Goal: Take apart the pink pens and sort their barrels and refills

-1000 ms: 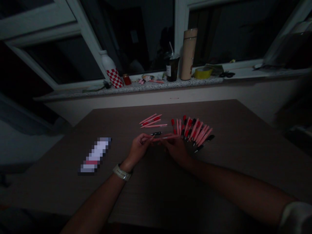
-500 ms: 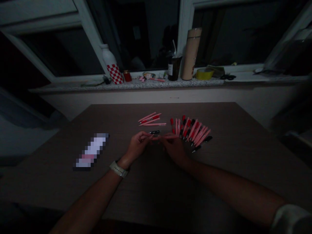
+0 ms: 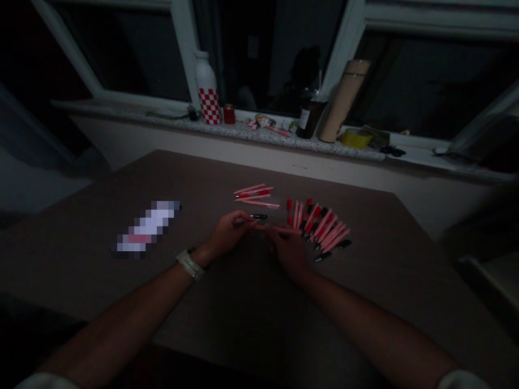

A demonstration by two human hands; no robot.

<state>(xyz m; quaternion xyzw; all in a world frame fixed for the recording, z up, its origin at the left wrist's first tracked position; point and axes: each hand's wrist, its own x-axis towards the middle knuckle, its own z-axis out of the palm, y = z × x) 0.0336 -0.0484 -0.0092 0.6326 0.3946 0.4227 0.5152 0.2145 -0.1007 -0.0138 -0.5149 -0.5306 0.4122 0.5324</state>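
The forearms reached in over the near edge of the worktop point(image 3: 239, 308), a watch point(image 3: 190, 265) on the left wrist. Both hands met around mid-worktop, well in from the near edge. A pink pen point(image 3: 260, 227) lay crosswise between them: the left hand point(image 3: 229, 235) had thumb and fingers pinched on its left end, and the right hand point(image 3: 288, 251) gripped it further right, with more pink running out above the knuckles. Whether it was whole or in two parts could not be told.

Toward the left edge, apart from the left hand, lay a pale oblong point(image 3: 148, 228), too blurred to name. Just beyond the left fingertips was a black pen point(image 3: 259, 216). Right of the right hand, a fan of pens point(image 3: 324, 227), pink, red and black, spread toward the right edge. Farther off, nearer the far edge, lay a small clump point(image 3: 254, 195). Beyond that edge, the sill point(image 3: 259, 132) bore a bottle point(image 3: 209, 94) and a flask point(image 3: 344, 102).
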